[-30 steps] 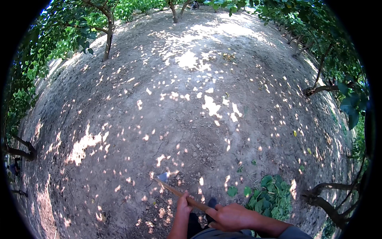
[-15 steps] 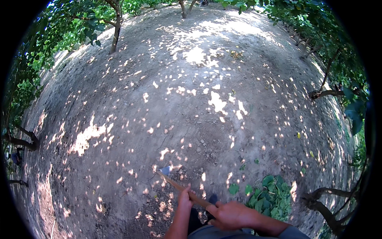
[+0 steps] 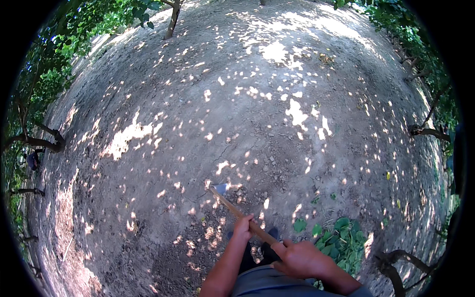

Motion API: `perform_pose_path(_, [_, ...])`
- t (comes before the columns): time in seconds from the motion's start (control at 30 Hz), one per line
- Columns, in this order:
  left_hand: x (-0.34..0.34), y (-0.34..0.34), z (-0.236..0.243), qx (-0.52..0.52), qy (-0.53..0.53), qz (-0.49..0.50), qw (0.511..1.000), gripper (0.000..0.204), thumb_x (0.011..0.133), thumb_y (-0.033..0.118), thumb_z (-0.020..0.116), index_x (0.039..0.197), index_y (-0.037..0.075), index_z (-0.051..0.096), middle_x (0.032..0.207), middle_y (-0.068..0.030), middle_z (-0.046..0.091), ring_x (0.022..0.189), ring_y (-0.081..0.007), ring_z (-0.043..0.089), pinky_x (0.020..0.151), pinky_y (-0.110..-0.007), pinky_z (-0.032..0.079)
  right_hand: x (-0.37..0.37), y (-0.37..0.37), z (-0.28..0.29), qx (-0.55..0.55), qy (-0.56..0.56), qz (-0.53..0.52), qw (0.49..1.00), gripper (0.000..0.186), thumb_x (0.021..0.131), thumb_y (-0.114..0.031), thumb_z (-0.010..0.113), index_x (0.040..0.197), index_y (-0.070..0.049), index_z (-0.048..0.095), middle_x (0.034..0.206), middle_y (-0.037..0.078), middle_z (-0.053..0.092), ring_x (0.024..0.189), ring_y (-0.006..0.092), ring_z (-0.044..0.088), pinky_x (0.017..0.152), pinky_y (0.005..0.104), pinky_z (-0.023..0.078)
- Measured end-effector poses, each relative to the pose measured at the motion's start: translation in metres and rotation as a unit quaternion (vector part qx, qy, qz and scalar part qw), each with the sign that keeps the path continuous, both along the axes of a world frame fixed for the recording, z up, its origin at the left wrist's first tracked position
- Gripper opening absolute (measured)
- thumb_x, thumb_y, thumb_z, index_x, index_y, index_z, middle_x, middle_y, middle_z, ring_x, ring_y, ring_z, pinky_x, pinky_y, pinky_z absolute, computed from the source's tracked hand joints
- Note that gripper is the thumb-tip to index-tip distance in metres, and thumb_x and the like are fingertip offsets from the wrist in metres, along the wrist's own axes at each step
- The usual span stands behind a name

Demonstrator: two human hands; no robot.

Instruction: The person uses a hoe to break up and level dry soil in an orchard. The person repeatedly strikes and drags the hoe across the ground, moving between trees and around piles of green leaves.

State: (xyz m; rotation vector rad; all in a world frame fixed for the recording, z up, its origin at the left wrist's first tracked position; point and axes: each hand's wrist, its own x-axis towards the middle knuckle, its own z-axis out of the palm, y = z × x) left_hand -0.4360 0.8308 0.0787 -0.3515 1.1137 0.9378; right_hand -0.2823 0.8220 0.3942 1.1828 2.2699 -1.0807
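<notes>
A hoe (image 3: 228, 204) with a long wooden handle slants down and away from me. Its pale metal blade (image 3: 220, 187) is at the dry soil ahead of my feet, slightly left of the middle. My left hand (image 3: 242, 228) is wrapped round the handle partway along. Closer to my body, my right hand (image 3: 300, 258) grips the upper end of the same handle. Loose clods (image 3: 269, 173) lie on the ground beyond and right of the blade. Whether the blade's edge is sunk in the soil is too small to tell.
A heap of green leaves (image 3: 341, 245) lies to the right of my feet. Bare branches (image 3: 396, 265) stick out at the lower right. Trees stand on both sides, with a trunk (image 3: 172, 22) at the far left. A dark shape (image 3: 33, 160) sits near the left rim.
My view has tilted down and shifted, so the ground and hoe appear higher and farther right. Both hands keep their hold, and the blade stays at about the same patch of soil.
</notes>
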Motion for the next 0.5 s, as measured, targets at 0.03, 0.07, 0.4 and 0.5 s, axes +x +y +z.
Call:
perform_pose_path(0.03, [0.0017, 0.0006, 0.0031, -0.005, -0.002, 0.008, 1.0, 0.012, 0.084, 0.007, 0.06, 0.082, 0.004, 0.048, 0.066, -0.0052, 0.049, 0.055, -0.0176, 0.051, 0.052, -0.03, 0.047, 0.0009, -0.0008, -0.0009, 0.001, 0.004, -0.004, 1.0, 0.047, 0.08, -0.036, 0.06, 0.111, -0.003, 0.048, 0.088, 0.02, 0.059, 0.068, 0.0387, 0.061, 0.062, 0.0458, 0.051])
perform_pose_path(0.07, [0.0018, 0.0, 0.0023, -0.008, -0.004, 0.016, 1.0, 0.012, 0.085, 0.007, 0.059, 0.082, 0.004, 0.048, 0.066, -0.0052, 0.049, 0.055, -0.0174, 0.051, 0.052, -0.029, 0.047, 0.0013, -0.0011, -0.0016, 0.003, 0.009, -0.006, 1.0, 0.047, 0.08, -0.036, 0.06, 0.111, -0.003, 0.048, 0.088, 0.02, 0.059, 0.068, 0.0386, 0.061, 0.062, 0.0456, 0.051])
perform_pose_path(0.4, [0.0014, -0.0033, -0.0065, -0.002, -0.012, 0.022, 1.0, 0.014, 0.084, 0.007, 0.061, 0.083, 0.002, 0.048, 0.068, -0.0053, 0.049, 0.055, -0.0172, 0.051, 0.052, -0.028, 0.048, 0.0008, -0.0014, -0.0011, 0.015, 0.014, -0.014, 1.0, 0.051, 0.078, -0.038, 0.063, 0.113, -0.002, 0.051, 0.085, 0.02, 0.059, 0.066, 0.0376, 0.061, 0.06, 0.0448, 0.051])
perform_pose_path(0.5, [0.0017, -0.0029, -0.0056, 0.001, -0.011, 0.023, 1.0, 0.014, 0.084, 0.007, 0.062, 0.084, 0.001, 0.048, 0.068, -0.0053, 0.049, 0.056, -0.0172, 0.051, 0.052, -0.028, 0.048, -0.0005, 0.0003, 0.0025, 0.017, 0.025, -0.008, 0.999, 0.039, 0.08, -0.033, 0.061, 0.099, -0.001, 0.049, 0.083, 0.021, 0.059, 0.066, 0.0372, 0.062, 0.058, 0.0447, 0.052])
